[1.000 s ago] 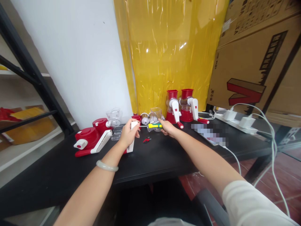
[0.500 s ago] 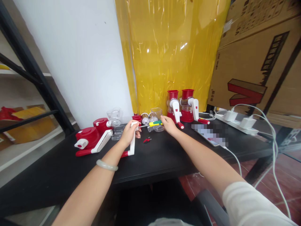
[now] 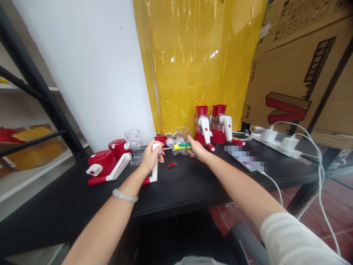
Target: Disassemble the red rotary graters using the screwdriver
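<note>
My left hand (image 3: 150, 156) is closed around the top of a white crank handle (image 3: 155, 171), whose red grip hangs down toward the table. In my right hand (image 3: 198, 149) is a screwdriver (image 3: 182, 146) with a yellow and green handle. Its shaft points left and its tip meets the crank handle's upper end, where my left fingers hide the contact. A small red and black part (image 3: 171, 165) lies on the black table (image 3: 187, 187) below the screwdriver. Behind my hands sit a clear plastic housing (image 3: 182, 133) and a metal grater drum (image 3: 169, 138).
Two assembled red and white rotary graters (image 3: 202, 125) stand at the back right. Red grater bases (image 3: 102, 162) and a clear hopper (image 3: 134, 137) are at left. A phone (image 3: 241, 158) with a cable lies right, before a power strip (image 3: 278, 143). A large carton (image 3: 298, 73) stands behind.
Both hands keep the crank handle and screwdriver in nearly the same place. My right hand's grip on the screwdriver has turned slightly, and the view has shifted a little.
</note>
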A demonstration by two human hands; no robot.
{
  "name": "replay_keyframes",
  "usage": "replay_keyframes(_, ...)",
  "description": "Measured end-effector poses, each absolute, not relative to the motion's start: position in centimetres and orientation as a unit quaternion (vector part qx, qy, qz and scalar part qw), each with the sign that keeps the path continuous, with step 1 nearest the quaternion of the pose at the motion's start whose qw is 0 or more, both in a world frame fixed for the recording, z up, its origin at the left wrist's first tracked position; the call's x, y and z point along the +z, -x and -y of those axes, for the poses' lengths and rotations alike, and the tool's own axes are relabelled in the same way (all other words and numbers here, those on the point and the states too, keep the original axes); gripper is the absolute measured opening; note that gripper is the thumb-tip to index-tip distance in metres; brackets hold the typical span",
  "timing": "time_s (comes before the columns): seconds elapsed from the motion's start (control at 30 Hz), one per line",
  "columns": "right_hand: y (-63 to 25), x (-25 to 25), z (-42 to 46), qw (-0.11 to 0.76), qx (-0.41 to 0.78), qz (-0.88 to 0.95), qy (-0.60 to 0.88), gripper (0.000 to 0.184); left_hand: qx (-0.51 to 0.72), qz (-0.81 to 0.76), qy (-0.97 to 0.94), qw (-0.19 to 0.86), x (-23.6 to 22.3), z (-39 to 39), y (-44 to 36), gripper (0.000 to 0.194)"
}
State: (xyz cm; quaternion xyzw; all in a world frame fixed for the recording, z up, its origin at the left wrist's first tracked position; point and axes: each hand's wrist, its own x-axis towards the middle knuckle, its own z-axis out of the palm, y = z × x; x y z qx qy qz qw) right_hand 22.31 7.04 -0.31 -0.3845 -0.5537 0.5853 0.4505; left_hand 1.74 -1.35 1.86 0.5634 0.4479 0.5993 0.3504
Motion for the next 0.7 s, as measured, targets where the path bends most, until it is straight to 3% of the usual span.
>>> replay_keyframes(0.17,-22.65,-0.23,-7.25,0.477,0.582,0.543,0.373,0.037,0.583,-0.458,-0.56,0.369,1.68,1.14,-1.64,0.038)
replay_keyframes(0.7,-22.4,-0.92,-8.05,0.519,0.591,0.539,0.3,0.04,0.589,-0.474,-0.539,0.372,1.86,1.11,-1.73,0.037)
